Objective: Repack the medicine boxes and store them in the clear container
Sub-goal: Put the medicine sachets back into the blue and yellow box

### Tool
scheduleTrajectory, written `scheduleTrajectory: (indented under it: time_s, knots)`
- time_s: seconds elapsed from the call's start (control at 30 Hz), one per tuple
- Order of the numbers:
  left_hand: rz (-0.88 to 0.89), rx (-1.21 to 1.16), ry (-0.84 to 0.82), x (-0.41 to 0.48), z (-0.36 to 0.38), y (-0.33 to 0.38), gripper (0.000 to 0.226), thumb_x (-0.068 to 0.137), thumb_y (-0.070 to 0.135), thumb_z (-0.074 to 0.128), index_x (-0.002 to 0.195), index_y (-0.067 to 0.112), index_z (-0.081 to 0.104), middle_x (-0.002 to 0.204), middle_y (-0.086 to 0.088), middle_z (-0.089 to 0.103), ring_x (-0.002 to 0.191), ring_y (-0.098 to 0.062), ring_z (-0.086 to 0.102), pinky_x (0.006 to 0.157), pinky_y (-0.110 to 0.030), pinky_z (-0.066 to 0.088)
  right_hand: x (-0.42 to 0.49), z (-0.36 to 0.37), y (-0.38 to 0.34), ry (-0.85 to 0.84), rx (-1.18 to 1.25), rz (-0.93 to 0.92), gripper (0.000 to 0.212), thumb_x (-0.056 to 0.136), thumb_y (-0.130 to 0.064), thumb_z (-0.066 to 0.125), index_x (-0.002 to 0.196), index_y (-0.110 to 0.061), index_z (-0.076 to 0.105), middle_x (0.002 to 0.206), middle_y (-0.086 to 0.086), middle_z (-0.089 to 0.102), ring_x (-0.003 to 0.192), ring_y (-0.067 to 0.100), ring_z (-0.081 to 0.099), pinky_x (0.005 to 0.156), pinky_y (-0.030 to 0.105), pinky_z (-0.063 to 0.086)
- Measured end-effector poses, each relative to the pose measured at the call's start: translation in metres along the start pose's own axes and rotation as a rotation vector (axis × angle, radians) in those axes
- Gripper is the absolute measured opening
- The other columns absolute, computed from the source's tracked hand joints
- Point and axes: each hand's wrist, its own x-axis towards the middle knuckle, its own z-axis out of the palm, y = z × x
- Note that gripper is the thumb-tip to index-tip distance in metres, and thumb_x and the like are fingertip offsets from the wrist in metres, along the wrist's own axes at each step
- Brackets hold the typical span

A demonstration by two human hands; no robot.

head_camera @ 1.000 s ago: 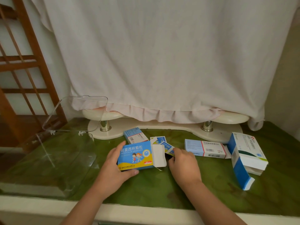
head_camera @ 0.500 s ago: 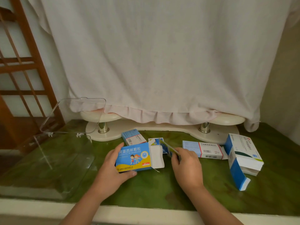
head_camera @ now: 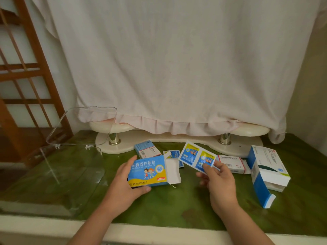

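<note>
Overhead, a pale cloth [head_camera: 177, 59] hangs across the back and drapes over a cream stand [head_camera: 177, 141] with two metal posts. Below it lies the green desk [head_camera: 177, 206]. At the desk's left end sits the clear container [head_camera: 53, 174], its lid [head_camera: 81, 124] tipped up and back; no box is inside it.

At the right end a large white and blue box [head_camera: 269, 167] lies open, its blue flap hanging toward the desk's front edge. Just left of it lies a flat white box with red stripes [head_camera: 231, 163].

The left hand [head_camera: 123, 184] holds the blue and yellow medicine box [head_camera: 147, 171] by its left end, fingers [head_camera: 131, 160] curled over the top edge and thumb under the bottom one. The box's white end flap [head_camera: 172, 171] stands open to the right. Whether the box touches the desk cannot be told.

The right hand [head_camera: 219, 181] pinches a strip of two sachets [head_camera: 196, 156] at its lower right corner, lifted and tilted, just right of the open flap.

Behind the held box lie a small blue box [head_camera: 146, 149] and loose sachets [head_camera: 172, 154].
</note>
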Motion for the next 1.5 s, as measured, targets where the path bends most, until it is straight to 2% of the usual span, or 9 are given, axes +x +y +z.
scheduleTrajectory:
  time_s: [0.27, 0.53, 0.7, 0.8, 0.87, 1.0, 1.17, 1.27, 1.5]
  knots:
    - [-0.001, 0.008, 0.005, -0.001, 0.000, 0.000, 0.107, 0.065, 0.019, 0.091, 0.148, 0.043, 0.028, 0.136, 0.022, 0.036, 0.112, 0.003, 0.054, 0.078, -0.015, 0.052, -0.011, 0.011, 0.007, -0.084, -0.154, -0.001, 0.018, 0.092, -0.011, 0.065, 0.109, -0.016, 0.064, 0.087, 0.006, 0.075, 0.052, 0.016, 0.062, 0.040, 0.025, 0.045]
    - [0.009, 0.006, 0.000, 0.000, 0.000, -0.002, 0.107, 0.064, 0.019, 0.091, 0.148, 0.043, 0.029, 0.136, 0.023, 0.036, 0.116, 0.000, 0.054, 0.084, -0.017, 0.052, -0.016, 0.026, 0.011, -0.138, -0.076, 0.075, 0.014, 0.091, -0.007, 0.065, 0.104, -0.010, 0.065, 0.083, 0.012, 0.076, 0.046, 0.016, 0.057, 0.036, 0.024, 0.039]
    - [0.013, 0.015, 0.004, 0.000, 0.000, -0.004, 0.107, 0.064, 0.019, 0.091, 0.148, 0.043, 0.029, 0.136, 0.022, 0.036, 0.115, -0.002, 0.055, 0.083, -0.019, 0.053, -0.025, 0.042, 0.014, -0.176, -0.212, -0.004, 0.009, 0.091, -0.013, 0.066, 0.100, -0.014, 0.064, 0.072, 0.002, 0.075, 0.039, 0.012, 0.054, 0.032, 0.020, 0.035]
    - [0.014, 0.012, 0.007, 0.001, 0.000, -0.003, 0.107, 0.064, 0.018, 0.091, 0.147, 0.043, 0.029, 0.137, 0.021, 0.037, 0.115, -0.001, 0.055, 0.082, -0.019, 0.054, -0.031, 0.050, 0.019, -0.197, -0.305, -0.070, 0.009, 0.092, -0.014, 0.065, 0.099, -0.019, 0.067, 0.082, -0.005, 0.074, 0.043, 0.005, 0.059, 0.040, 0.016, 0.043]
    - [0.013, 0.008, 0.007, 0.001, 0.001, -0.003, 0.107, 0.063, 0.018, 0.092, 0.147, 0.043, 0.029, 0.137, 0.021, 0.037, 0.116, -0.002, 0.055, 0.085, -0.020, 0.055, -0.033, 0.052, 0.022, -0.191, -0.370, -0.119, 0.011, 0.091, -0.013, 0.065, 0.095, -0.023, 0.070, 0.079, -0.009, 0.072, 0.059, 0.000, 0.066, 0.047, 0.014, 0.049]
    - [0.017, 0.013, 0.002, 0.001, 0.000, -0.004, 0.108, 0.063, 0.018, 0.092, 0.147, 0.043, 0.029, 0.138, 0.021, 0.037, 0.118, -0.003, 0.054, 0.087, -0.022, 0.055, -0.030, 0.056, 0.026, -0.185, -0.483, -0.128, 0.011, 0.090, -0.018, 0.067, 0.098, -0.025, 0.066, 0.080, -0.005, 0.071, 0.076, 0.012, 0.070, 0.061, 0.025, 0.057]
    - [0.018, 0.010, 0.005, 0.001, 0.001, -0.004, 0.108, 0.063, 0.018, 0.092, 0.147, 0.043, 0.030, 0.137, 0.020, 0.037, 0.117, -0.001, 0.054, 0.086, -0.020, 0.054, -0.028, 0.057, 0.028, -0.166, -0.549, -0.150, 0.013, 0.085, -0.025, 0.073, 0.090, -0.024, 0.060, 0.083, -0.007, 0.069, 0.077, 0.006, 0.067, 0.060, 0.021, 0.053]
    - [0.017, 0.005, 0.003, 0.001, 0.000, -0.005, 0.108, 0.063, 0.018, 0.092, 0.147, 0.042, 0.030, 0.138, 0.020, 0.037, 0.117, -0.001, 0.054, 0.087, -0.019, 0.053, -0.028, 0.058, 0.030, -0.187, -0.584, -0.158, 0.010, 0.085, -0.024, 0.072, 0.086, -0.025, 0.062, 0.080, -0.007, 0.070, 0.075, 0.006, 0.069, 0.065, 0.027, 0.058]
    - [0.018, -0.004, 0.001, 0.001, 0.000, -0.004, 0.107, 0.063, 0.016, 0.092, 0.148, 0.040, 0.031, 0.139, 0.019, 0.037, 0.116, 0.003, 0.053, 0.084, -0.015, 0.052, -0.026, 0.055, 0.032, -0.273, -0.586, -0.151, 0.008, 0.088, -0.021, 0.067, 0.093, -0.026, 0.071, 0.079, -0.009, 0.073, 0.078, 0.006, 0.069, 0.069, 0.024, 0.057]
